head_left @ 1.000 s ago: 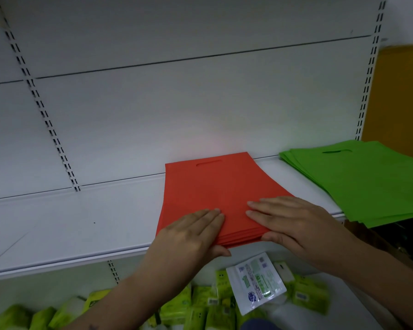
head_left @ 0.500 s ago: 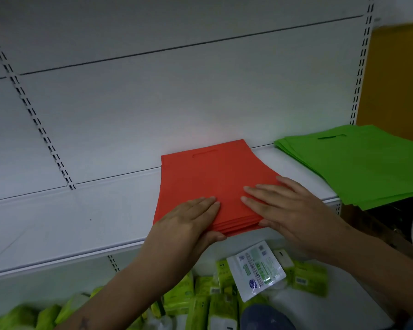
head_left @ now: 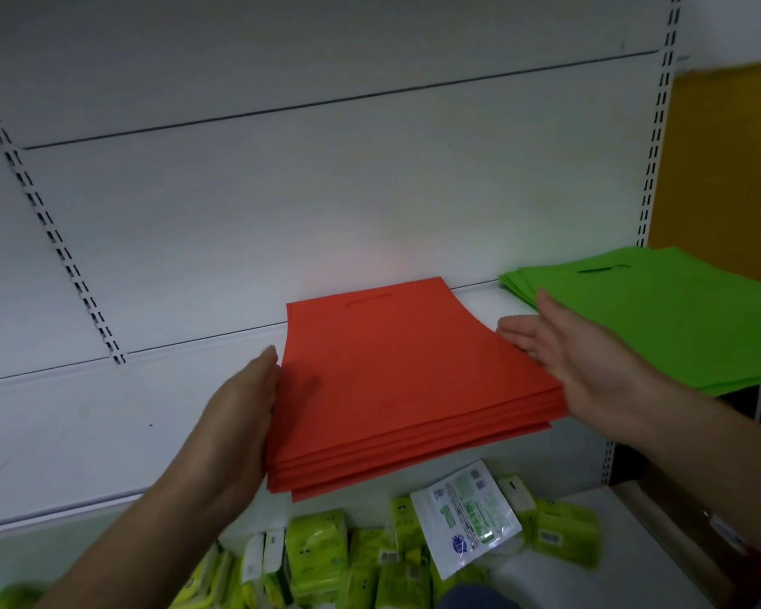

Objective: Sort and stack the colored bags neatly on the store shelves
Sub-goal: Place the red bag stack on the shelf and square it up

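A stack of flat red bags (head_left: pixel 396 380) lies on the white shelf (head_left: pixel 106 432), its front edge hanging a little over the shelf lip. My left hand (head_left: pixel 238 424) presses flat against the stack's left side, fingers straight. On the stack's right side my right hand (head_left: pixel 567 353) touches the edge with straight fingers, palm turned inward. A stack of green bags (head_left: pixel 660 318) lies to the right on the same shelf, overhanging its end.
The white back panel (head_left: pixel 326 191) with slotted uprights rises behind the shelf. Below, on the lower shelf, lie several yellow-green packets (head_left: pixel 321 560) and a white pouch (head_left: pixel 466 520). An orange wall (head_left: pixel 721 169) stands at the right.
Both hands left the top of the red stack and moved apart to its left and right sides. The view has also come closer.
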A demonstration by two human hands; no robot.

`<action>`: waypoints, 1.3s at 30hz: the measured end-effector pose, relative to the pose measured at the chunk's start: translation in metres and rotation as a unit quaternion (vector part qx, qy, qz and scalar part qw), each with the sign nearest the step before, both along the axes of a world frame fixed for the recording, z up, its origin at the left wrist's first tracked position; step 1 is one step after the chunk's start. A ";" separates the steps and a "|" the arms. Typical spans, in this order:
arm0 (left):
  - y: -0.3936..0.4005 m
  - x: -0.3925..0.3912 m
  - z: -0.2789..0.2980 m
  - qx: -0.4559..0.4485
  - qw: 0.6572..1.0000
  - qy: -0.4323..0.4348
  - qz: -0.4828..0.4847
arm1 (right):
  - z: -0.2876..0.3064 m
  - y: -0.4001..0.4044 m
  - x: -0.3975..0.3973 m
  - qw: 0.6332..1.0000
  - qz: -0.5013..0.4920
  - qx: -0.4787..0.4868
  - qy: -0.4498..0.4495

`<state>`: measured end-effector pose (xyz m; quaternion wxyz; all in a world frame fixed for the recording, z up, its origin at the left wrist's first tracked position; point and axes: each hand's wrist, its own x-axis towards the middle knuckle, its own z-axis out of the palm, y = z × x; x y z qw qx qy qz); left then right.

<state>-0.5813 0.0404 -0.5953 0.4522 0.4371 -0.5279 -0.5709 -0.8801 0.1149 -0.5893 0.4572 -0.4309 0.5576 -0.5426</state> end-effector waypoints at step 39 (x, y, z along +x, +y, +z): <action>-0.086 -0.028 0.022 -0.043 0.984 -0.151 0.086 | 0.007 -0.095 0.004 0.960 -0.011 -0.001 0.281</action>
